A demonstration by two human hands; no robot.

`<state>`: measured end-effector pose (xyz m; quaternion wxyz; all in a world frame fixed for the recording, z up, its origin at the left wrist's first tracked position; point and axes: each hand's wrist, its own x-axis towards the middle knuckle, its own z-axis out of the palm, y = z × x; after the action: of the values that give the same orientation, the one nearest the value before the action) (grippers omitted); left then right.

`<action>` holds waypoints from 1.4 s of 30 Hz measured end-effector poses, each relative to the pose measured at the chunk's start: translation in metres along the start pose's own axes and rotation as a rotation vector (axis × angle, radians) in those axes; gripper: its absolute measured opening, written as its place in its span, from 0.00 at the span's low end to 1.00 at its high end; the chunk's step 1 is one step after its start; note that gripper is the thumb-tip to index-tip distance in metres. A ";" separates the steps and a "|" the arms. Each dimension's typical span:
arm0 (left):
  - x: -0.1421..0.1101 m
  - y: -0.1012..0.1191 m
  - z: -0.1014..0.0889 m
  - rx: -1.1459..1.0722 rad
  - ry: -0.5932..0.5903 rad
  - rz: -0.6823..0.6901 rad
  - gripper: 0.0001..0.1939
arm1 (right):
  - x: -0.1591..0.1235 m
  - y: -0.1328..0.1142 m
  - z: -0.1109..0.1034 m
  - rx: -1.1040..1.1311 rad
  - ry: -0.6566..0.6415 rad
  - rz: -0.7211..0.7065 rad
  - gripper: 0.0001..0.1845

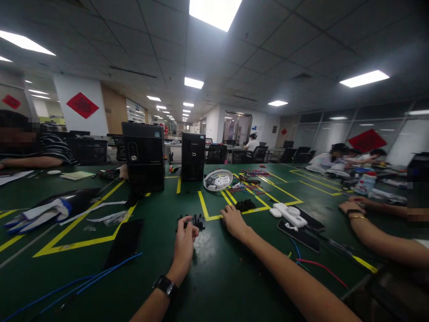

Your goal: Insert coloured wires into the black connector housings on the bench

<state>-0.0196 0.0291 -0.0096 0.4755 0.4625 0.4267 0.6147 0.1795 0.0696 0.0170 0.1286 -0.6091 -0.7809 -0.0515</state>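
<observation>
My left hand [184, 241] rests on the green table [221, 268] with its fingers curled round a small black part [196, 220] that has several prongs. A black watch sits on that wrist. My right hand [233, 222] lies on the table a little to the right, fingers bent down at the yellow tape line, near a second black part [245, 205]. Whether anything is under its fingers I cannot make out.
Two black computer cases [144, 156] [193, 156] stand further back. A white fan grille [218, 180], loose wires, a white plastic piece [290, 214], a black panel [124, 242], blue cables [83, 286] and gloves [36, 214] lie around. Another person's arms [375, 232] rest at right; others sit at left and far right.
</observation>
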 end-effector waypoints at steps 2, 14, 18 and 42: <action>-0.001 -0.003 0.001 0.000 -0.054 -0.003 0.17 | -0.004 -0.005 -0.001 0.005 -0.037 -0.031 0.17; -0.004 -0.012 0.005 0.086 -0.189 -0.067 0.16 | -0.022 0.001 -0.022 0.141 -0.109 0.098 0.19; -0.011 -0.003 0.014 -0.231 -0.203 -0.345 0.18 | -0.023 -0.028 -0.035 0.268 -0.118 0.058 0.22; -0.026 0.006 0.009 -0.270 -0.238 -0.385 0.16 | -0.217 0.092 -0.070 0.224 0.054 0.083 0.06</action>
<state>-0.0087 0.0030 -0.0059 0.6879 0.3741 0.3623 0.5056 0.3270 -0.1268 0.0203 0.2187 -0.6211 -0.7522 0.0251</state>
